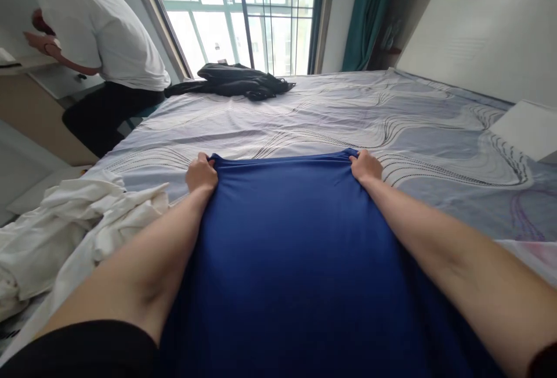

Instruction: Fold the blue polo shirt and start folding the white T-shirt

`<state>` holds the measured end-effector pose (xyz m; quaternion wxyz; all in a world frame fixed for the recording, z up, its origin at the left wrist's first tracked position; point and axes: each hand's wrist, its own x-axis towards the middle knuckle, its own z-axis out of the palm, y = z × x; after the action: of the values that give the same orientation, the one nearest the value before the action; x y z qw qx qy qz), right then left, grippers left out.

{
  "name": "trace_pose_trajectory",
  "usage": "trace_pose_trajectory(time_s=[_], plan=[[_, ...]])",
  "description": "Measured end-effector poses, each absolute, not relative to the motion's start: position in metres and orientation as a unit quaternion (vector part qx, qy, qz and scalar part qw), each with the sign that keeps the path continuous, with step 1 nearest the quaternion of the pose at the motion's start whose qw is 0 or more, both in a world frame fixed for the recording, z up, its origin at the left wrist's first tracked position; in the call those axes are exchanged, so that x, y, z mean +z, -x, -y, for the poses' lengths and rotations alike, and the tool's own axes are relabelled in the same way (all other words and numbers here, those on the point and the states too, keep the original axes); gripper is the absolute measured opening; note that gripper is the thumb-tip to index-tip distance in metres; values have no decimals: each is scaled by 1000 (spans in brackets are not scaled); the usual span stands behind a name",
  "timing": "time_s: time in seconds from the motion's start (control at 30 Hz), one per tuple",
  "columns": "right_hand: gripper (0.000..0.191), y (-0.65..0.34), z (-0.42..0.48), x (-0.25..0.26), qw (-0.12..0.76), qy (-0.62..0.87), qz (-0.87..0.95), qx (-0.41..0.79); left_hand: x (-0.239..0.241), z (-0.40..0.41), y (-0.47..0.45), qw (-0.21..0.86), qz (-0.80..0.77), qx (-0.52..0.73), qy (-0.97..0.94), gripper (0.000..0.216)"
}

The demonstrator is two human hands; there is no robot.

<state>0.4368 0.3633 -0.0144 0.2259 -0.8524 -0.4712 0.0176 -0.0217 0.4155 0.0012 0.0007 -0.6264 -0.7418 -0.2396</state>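
Note:
A dark blue piece of smooth fabric is stretched between my two hands, with its far edge pulled nearly straight. My left hand is closed on the far left corner. At the far right corner, my right hand grips the cloth in the same way, its fingers wrapped round a bunched fold. The fabric hangs from there toward my body and fills the lower middle of the view. Whether it is a garment or a plain cloth cannot be made out.
A bed with a wavy-patterned sheet lies beneath and beyond the fabric. Crumpled white cloth is at the left, and black clothing lies at the far edge. A person in a white shirt sits at the left. A white headboard stands at the right.

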Motion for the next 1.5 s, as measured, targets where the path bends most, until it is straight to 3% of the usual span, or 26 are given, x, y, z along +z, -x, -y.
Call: trace_pose_trajectory(time_s=[0.1,0.23,0.33,0.43,0.6,0.8,1.0,1.13,1.33,1.5], plan=[[36,-438,-361,-24,232,862,451,4,1,-411,27,-44,749,-226,621,35],[42,-411,-360,-10,224,861,450,-79,17,-397,-7,16,765,-265,587,56],[49,-346,-354,-2,209,783,577,-107,15,-383,-69,31,670,-265,693,57],[56,-283,-347,-10,159,676,720,3,-3,-374,-125,-57,547,-175,817,56],[61,-306,-364,-27,95,716,682,109,-21,-393,-114,-92,611,-68,784,61],[55,-401,-398,-27,214,853,475,33,-8,-445,-34,-34,734,-126,667,51],[27,-409,-414,-28,243,845,477,6,-5,-458,-27,-4,740,-175,649,26],[33,-411,-423,-30,259,844,468,-38,-11,-458,-30,54,726,-263,634,28],[40,-383,-419,-15,218,843,488,-64,-16,-455,-33,33,729,-243,639,37],[61,-304,-347,-13,161,743,650,0,-9,-429,-40,103,580,-295,752,49]])
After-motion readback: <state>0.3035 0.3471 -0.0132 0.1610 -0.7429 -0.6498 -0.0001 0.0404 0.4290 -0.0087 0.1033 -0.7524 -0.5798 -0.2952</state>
